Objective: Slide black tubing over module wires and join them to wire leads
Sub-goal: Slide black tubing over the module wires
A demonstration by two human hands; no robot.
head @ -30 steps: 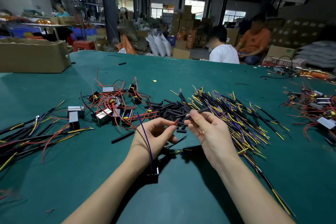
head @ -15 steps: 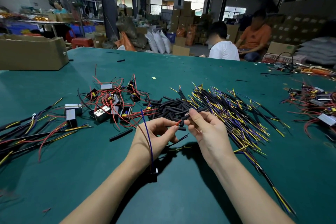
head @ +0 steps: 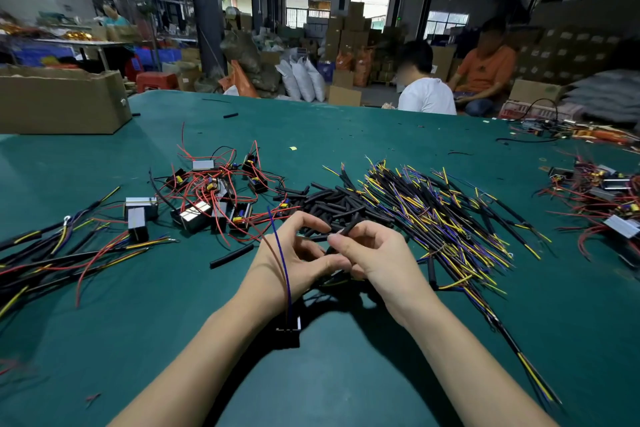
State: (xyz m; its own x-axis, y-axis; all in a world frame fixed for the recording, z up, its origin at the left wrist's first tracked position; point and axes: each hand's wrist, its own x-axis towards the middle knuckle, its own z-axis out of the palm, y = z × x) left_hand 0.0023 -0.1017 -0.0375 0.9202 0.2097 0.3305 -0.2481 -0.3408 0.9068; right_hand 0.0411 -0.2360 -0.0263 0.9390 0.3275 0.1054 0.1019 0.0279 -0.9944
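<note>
- Right now my right hand [head: 377, 253] pinches a short piece of black tubing [head: 350, 226] between thumb and fingertips; the piece tilts up and away toward the loose tubing pile [head: 332, 201].
- My left hand [head: 294, 253] is curled just beside the right, thumb and forefinger closed together on what looks like a thin wire end, though I cannot make out the tip itself between the two hands.
- From that left hand a blue wire [head: 280, 253] and a brownish-red wire [head: 268, 246] arc over the wrist and run down to a small black module [head: 288, 329], which sits on the table [head: 346, 374] under my left forearm.
- Behind my hands lies the heap of cut black tubing pieces, and touching it on the right is a broad fan of wire leads [head: 443, 215] in black sleeves with yellow and blue ends.
- Left of the tubing pile I see a tangle of modules with red wires [head: 214, 194], some boxes showing silver faces.
- At the far left edge lies a bundle of joined leads [head: 52, 253], black, red and yellow.
- One longer loose tube [head: 231, 256] lies alone on the table just left of my left hand.
- Another cluster of modules [head: 602, 198] sits at the right edge, well apart from my hands.
- A cardboard box [head: 62, 100] stands at the far left corner of the table.
</note>
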